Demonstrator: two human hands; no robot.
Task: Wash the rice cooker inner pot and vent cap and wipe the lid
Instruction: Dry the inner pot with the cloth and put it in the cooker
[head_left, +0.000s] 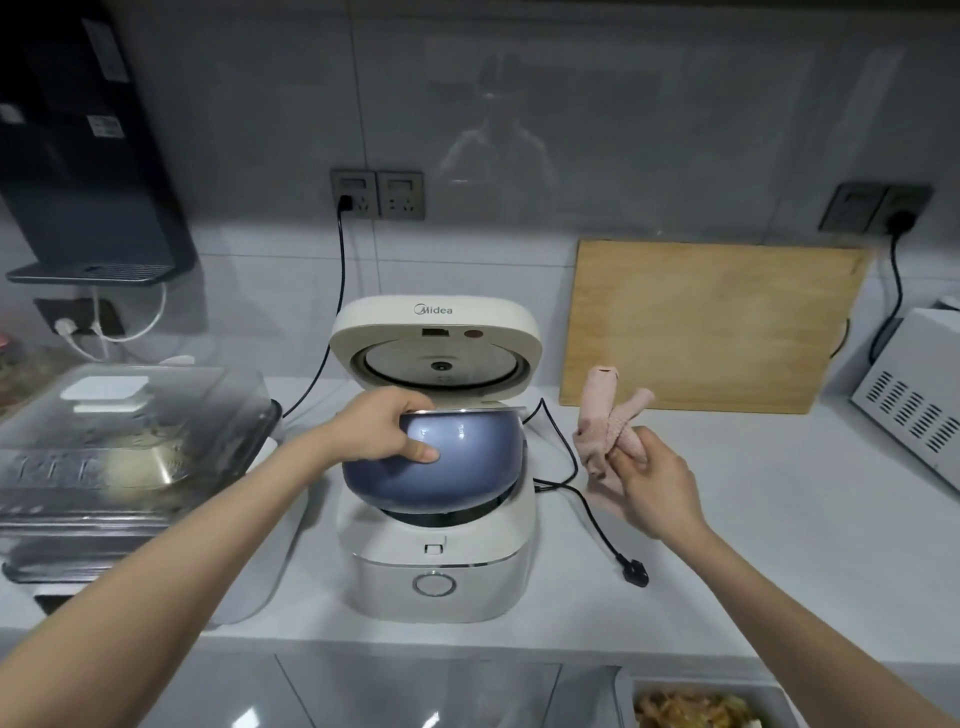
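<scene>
A white rice cooker (441, 566) stands on the counter with its lid (436, 332) raised upright, inner side facing me. My left hand (382, 431) grips the rim of the blue inner pot (457, 467), thumb on its outer wall. The pot is tilted and sits partly above the cooker's opening. To the right of the cooker, my right hand (652, 486) pinches a pink cloth (605, 421) that sticks up from my fingers. I cannot pick out the vent cap.
The cooker's black cord and unplugged plug (634, 569) lie on the counter at right. A wooden cutting board (711, 322) leans on the wall. A clear-lidded appliance (119, 447) stands at left, a white microwave (914, 400) at far right. A food tray (701, 706) sits below the counter edge.
</scene>
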